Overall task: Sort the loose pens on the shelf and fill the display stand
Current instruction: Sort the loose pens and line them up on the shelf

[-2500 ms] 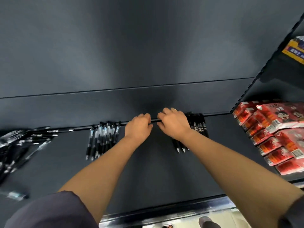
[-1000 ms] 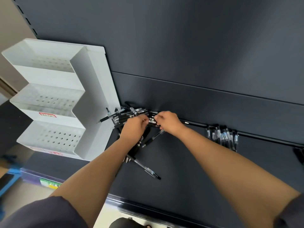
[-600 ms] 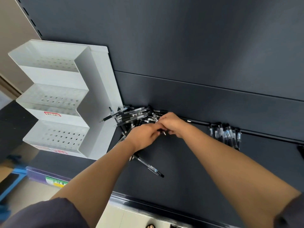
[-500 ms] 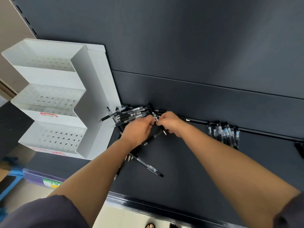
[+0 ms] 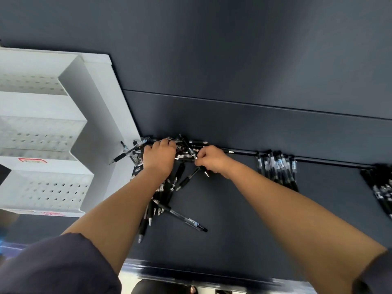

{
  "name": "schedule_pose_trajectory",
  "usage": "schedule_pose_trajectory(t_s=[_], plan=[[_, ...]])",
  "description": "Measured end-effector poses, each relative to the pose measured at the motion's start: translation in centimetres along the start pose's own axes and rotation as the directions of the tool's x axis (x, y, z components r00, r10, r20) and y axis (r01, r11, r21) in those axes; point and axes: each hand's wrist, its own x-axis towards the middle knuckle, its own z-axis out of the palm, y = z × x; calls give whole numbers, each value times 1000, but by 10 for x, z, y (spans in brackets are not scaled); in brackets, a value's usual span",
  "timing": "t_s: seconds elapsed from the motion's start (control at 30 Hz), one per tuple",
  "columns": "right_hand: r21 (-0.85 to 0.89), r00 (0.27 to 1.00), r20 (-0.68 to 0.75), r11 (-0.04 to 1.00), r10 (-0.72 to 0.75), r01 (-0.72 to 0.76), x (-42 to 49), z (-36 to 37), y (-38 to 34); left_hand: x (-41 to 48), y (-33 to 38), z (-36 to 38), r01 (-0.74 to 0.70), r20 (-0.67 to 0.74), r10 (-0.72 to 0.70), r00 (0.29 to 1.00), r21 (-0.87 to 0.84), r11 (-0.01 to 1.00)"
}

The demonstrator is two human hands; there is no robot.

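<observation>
A jumbled heap of loose black pens [image 5: 169,187] lies on the dark shelf [image 5: 244,230] against the back wall, beside the white stepped display stand [image 5: 89,124], whose perforated tiers hold no pens. My left hand [image 5: 159,158] rests palm down on the heap, fingers spread over the pens at the back. My right hand [image 5: 212,159] is just to its right, fingers pinched around a black pen whose tip pokes out below the hand. One pen [image 5: 182,218] lies apart toward the shelf's front.
A tidy row of pens [image 5: 275,168] lies to the right of my hands, and another group of pens [image 5: 381,187] sits at the far right edge. The shelf's front lip [image 5: 212,274] runs below my forearms.
The view swung left from the sorted rows to the heap by the stand. My left hand has spread flat over the pile, and my right hand has drawn slightly right, pinching a pen.
</observation>
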Motion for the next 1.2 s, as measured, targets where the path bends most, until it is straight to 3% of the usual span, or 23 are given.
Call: schedule_pose_trajectory(t_s=[0.23, 0.3, 0.37, 0.43, 0.53, 0.6, 0.73, 1.2], plan=[[52, 996, -75, 997, -44, 48, -13, -14, -7, -2, 4, -23, -97, -107, 89, 990, -72, 993], [90, 995, -100, 996, -19, 28, -21, -21, -6, -1, 16, -35, -105, -92, 88, 992, -193, 976], [178, 995, -99, 984, 29, -11, -32, -29, -1, 0, 31, -44, -81, -29, 75, 997, -416, 906], [287, 994, -86, 957, 69, -42, -46, -40, 6, -2, 51, -51, -37, 59, 102, 993, -670, 741], [439, 993, -85, 897, 84, -38, -66, -57, 20, -13, 82, -56, 136, 206, 170, 964, -926, 352], [517, 993, -92, 856, 73, -15, -78, -67, 30, -23, 103, -56, 245, 269, 214, 939, -961, 132], [594, 994, -63, 804, 92, -37, -96, -80, 54, -36, 140, -49, 330, 310, 208, 928, -942, -67], [513, 994, 8, 853, 108, -97, -146, -138, 138, -53, 245, -48, 403, 394, 123, 911, -914, -55]])
